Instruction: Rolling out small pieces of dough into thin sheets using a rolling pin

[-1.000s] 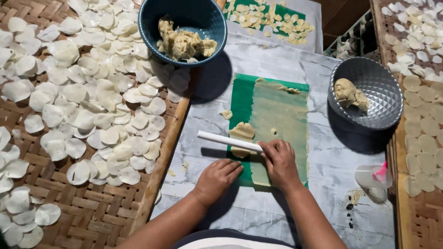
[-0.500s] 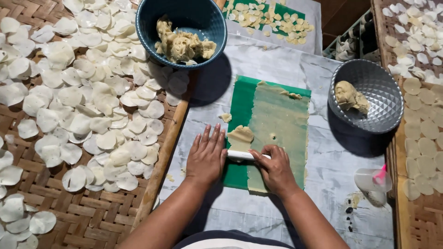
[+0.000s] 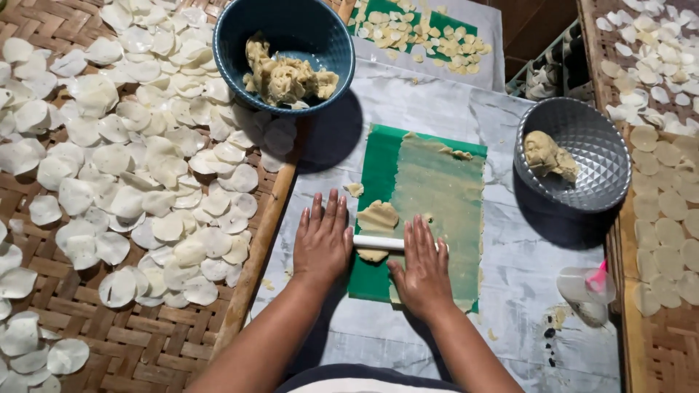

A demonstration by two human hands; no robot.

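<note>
Woven bamboo tray (image 3: 87, 349) on the left, spread with pale thin dough discs (image 3: 124, 167) laid out in overlapping rows; a second tray (image 3: 670, 342) on the right edge carries more discs. Marble-patterned work surface (image 3: 451, 109) between them. Blue bowl (image 3: 284, 51) at top holds a heap of raw dough; grey faceted metal bowl (image 3: 575, 164) at right holds one smaller lump. Green plastic sheet (image 3: 378, 167) lies in the middle, with a clear film smeared with dough over its right half. Change over the last second: both hands have come forward onto the white rolling pin (image 3: 378, 242), which a second ago lay free ahead of the fingertips; half a second ago the palms were just arriving. Left hand (image 3: 322, 240) now flat, fingers spread, palm pressing the pin's left end. Right hand (image 3: 422, 269) likewise flat and open over the right end. Neither hand grips; both bear down. Small dough piece (image 3: 377, 217) sits on the green sheet partly under the pin, looking wider than before, so rolling appears under way, flattening not yet finished. Small clear cup with pink item (image 3: 588, 285) at lower right.
</note>
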